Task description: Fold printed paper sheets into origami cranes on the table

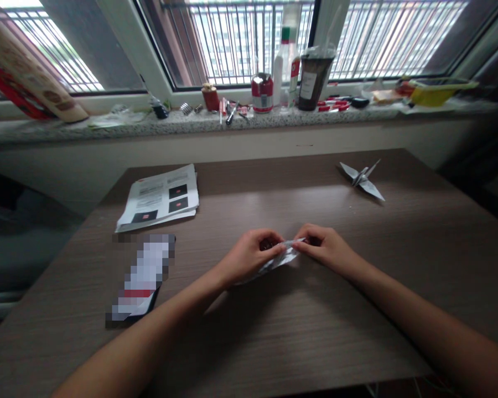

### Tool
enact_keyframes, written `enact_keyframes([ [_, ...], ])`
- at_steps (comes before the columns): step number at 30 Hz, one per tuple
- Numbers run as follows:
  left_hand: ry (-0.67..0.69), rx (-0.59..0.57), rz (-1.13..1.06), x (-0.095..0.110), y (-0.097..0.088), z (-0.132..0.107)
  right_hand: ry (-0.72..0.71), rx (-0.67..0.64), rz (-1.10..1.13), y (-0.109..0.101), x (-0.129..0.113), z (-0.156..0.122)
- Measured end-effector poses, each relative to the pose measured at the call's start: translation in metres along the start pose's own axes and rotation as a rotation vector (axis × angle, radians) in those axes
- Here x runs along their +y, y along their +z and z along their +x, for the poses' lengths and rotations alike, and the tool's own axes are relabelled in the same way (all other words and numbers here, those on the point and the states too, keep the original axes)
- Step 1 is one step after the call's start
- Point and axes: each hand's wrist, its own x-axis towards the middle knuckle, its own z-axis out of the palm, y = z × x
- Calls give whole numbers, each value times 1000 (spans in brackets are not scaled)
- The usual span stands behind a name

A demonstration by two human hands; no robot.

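Note:
A small folded piece of printed paper lies low over the middle of the brown wooden table. My left hand is closed, pinching its left part with curled fingers. From the other side my right hand is closed too, gripping the paper's right tip between thumb and fingers. The two hands almost touch above the paper. A finished paper crane of the same grey paper sits on the table at the far right, apart from both hands.
A stack of printed sheets lies at the table's far left, with a blurred phone-like object in front of it. Behind the table, the stone windowsill holds a red can, bottles, a dark cup and small clutter.

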Motion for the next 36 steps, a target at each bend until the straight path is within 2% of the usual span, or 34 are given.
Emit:
enact_keyframes([
  [5,-39,9,-28,-2,-2,0,13,-43,15,-8,-4,1],
  [12,-69,37,-8,2,-6,-1,-52,-130,11,-17,-9,-1],
  [18,-45,50,8,3,-2,-1,-36,-64,19,-5,-5,-4],
  [23,-14,43,31,5,3,-2,-115,-18,-45,1,-4,-3],
  [29,4,49,52,9,2,-2,-147,-68,-50,-10,-9,-3],
  [36,-46,-7,-13,0,-4,0,-125,-150,-85,-21,-13,-3],
])
